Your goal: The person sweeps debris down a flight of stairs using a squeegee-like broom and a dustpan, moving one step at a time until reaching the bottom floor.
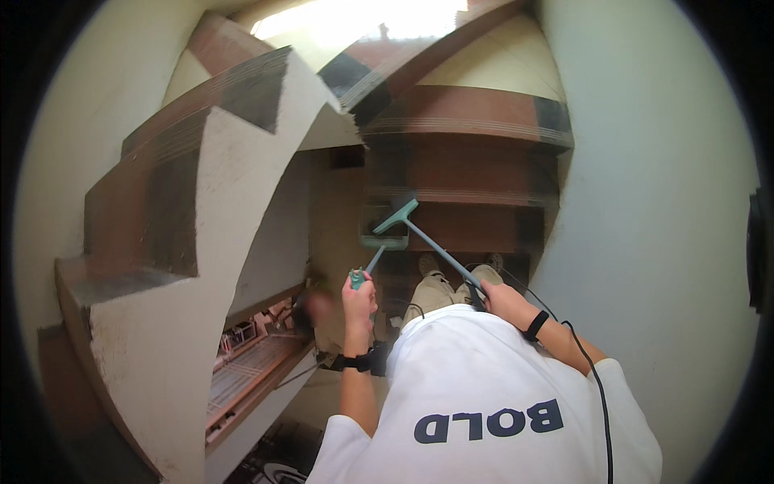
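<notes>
My left hand (pixel 360 297) is wrapped around the green grip of a long-handled dustpan. Its grey shaft runs up to the green pan (pixel 384 242), which is at the left end of a stair tread. In my right hand (pixel 507 304) is the grey-blue pole of a broom (pixel 438 249). The broom's green head (pixel 396 216) lies tilted over the pan, its dark bristles blurred; whether they touch the pan or the step, I cannot tell. What the pan holds is unclear.
Brown stairs with black ends (pixel 465 160) rise ahead and turn left. A pale wall (pixel 641 242) borders the right. Another flight's pale side (pixel 242 181) stands left, beside an opening to a lower level. A black cable (pixel 595 387) hangs along my right arm.
</notes>
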{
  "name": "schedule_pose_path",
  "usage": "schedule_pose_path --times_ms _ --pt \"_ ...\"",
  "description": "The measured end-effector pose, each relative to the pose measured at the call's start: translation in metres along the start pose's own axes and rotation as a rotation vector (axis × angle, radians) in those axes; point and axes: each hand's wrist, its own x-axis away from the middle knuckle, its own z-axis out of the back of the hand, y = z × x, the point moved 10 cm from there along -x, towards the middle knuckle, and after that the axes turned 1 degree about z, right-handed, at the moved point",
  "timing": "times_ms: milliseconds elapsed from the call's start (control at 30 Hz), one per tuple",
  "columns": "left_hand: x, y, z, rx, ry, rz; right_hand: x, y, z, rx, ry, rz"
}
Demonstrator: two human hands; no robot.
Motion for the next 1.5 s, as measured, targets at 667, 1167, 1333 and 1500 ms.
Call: schedule_pose_path --times_ms 667,1167,1333,1500 --pt "0.002 -0.044 -0.129 0.018 -0.152 0.122 0.125 0.240 0.116 -0.143 0.533 -0.423" --pt "0.015 -0.129 -0.367 -0.010 -0.545 0.293 0.145 0.402 0.132 -0.702 0.392 -0.653" --pt "0.033 -0.166 -0.425 0.051 -0.677 0.460 0.148 0.430 0.105 -0.867 0.353 -0.702" --pt "0.049 -0.189 -0.471 0.036 -0.773 0.565 0.150 0.438 0.080 -0.923 0.344 -0.721"
